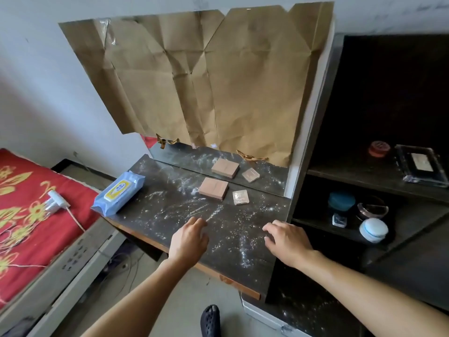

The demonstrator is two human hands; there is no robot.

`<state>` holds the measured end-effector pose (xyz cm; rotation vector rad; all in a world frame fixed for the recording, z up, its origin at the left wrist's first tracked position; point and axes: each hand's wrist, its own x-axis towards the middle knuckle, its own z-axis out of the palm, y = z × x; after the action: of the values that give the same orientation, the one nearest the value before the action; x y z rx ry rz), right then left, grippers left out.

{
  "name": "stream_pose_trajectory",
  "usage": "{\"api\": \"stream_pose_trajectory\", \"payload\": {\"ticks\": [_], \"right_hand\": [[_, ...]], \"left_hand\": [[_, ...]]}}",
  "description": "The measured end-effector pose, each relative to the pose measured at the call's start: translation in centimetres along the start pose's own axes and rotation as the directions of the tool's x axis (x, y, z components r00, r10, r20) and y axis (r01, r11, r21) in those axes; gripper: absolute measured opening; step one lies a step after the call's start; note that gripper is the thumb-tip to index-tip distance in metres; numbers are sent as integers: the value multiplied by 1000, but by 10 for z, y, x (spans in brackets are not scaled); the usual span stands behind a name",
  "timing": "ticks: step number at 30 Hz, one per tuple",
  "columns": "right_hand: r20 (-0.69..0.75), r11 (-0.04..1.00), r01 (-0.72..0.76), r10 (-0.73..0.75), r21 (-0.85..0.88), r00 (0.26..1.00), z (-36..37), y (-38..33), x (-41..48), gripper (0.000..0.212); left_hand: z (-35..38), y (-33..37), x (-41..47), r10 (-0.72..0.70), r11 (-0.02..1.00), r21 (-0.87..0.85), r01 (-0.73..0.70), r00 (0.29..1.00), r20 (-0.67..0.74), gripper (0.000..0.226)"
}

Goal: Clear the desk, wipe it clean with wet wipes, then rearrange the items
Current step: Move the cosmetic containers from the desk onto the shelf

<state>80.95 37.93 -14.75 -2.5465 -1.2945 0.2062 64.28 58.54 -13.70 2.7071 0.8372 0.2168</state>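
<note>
The dark desk, streaked with white powder, carries a wet-wipes pack at its left edge and a pink box beside a clear case near the back edge. The left hand and right hand hover open and empty near the front edge.

Dark desk dusted white powder; on it wet wipes pack, pink box, clear case.

Home bedroom, bed, mirrored dressing desk
</note>
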Motion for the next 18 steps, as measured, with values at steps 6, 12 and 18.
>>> {"api": "stream_pose_trajectory", "payload": {"ticks": [6,12,18], "right_hand": [[67,997,-75,75,-15,995,31,-18,68,28],[187,967,-232,249,-107,950,56,-20,149,35],[237,941,-320,338,-112,911,74,-32,214,42]], "left_hand": [[13,-52,57,-4,1000,18,1,992,124,30],[25,-97,139,58,998,9,-63,962,268,38],[47,-119,223,187,980,-9,-200,894,407,53]]}}
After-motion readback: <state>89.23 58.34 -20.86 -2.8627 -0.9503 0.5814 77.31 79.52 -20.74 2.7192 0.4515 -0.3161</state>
